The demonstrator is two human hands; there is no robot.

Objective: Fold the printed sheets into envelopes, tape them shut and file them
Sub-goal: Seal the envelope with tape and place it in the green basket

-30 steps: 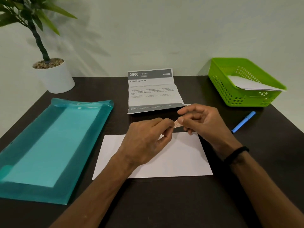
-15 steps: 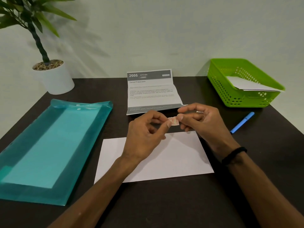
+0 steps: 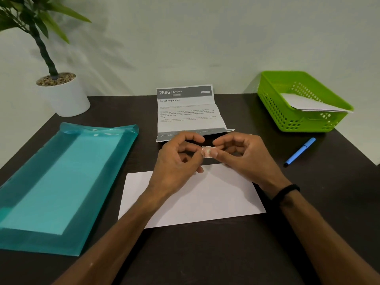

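Note:
A white envelope [image 3: 207, 200] lies flat on the dark table in front of me. Above its far edge, my left hand [image 3: 176, 161] and my right hand [image 3: 244, 155] pinch a small pinkish piece with serrated edges [image 3: 208, 151] between their fingertips. Behind the hands, a creased printed sheet [image 3: 187, 114] headed "2666 KITCHEN" lies unfolded, its top leaning against the wall. A teal plastic folder [image 3: 61, 182] lies to the left. A green basket [image 3: 273, 99] at the back right holds a white envelope [image 3: 308, 102].
A blue pen [image 3: 300, 151] lies on the table right of my right hand. A potted plant in a white pot [image 3: 65, 97] stands at the back left corner. The wall runs along the table's far edge. A black band circles my right wrist.
Both hands have shifted slightly apart, and the small serrated piece between the fingertips now shows more fully. The envelope and sheet have not moved.

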